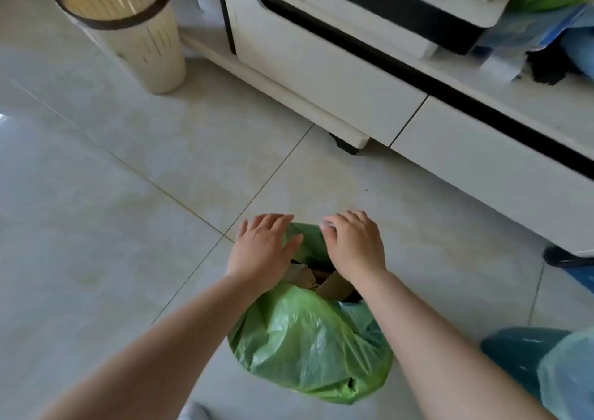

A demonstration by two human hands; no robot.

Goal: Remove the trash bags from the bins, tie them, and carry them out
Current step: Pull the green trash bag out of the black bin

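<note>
We are looking down on a person's two bare hands working at the mouth of a green trash bag (308,339), which is standing on the pale tiled floor (96,194) at 6 o'clock in the frame. The plastic is billowing out toward us, and we cannot tell whether a bin is standing beneath it. The left hand (262,252) is lying spread on the bag's far edge at its 11 o'clock, fingers fairly straight and thumb stretched across the green plastic. The right hand (353,249) is resting on the far edge at the bag's 1 o'clock with its fingers bending down over the rim. We cannot tell whether it is pinching the plastic. The two hands are lying near each other but apart, with a fold of the bag rising between them. Pieces of brown cardboard (331,286) are showing inside the open mouth, just behind the hands. At 11 o'clock in the frame, well apart from the bag, a cream slotted bin (128,27) with a dark rim is standing upright with no liner showing. A low white cabinet (321,75) with drawers is running from 12 to 3 o'clock, and a blue bag (546,365) is sitting at 4 o'clock.
</note>
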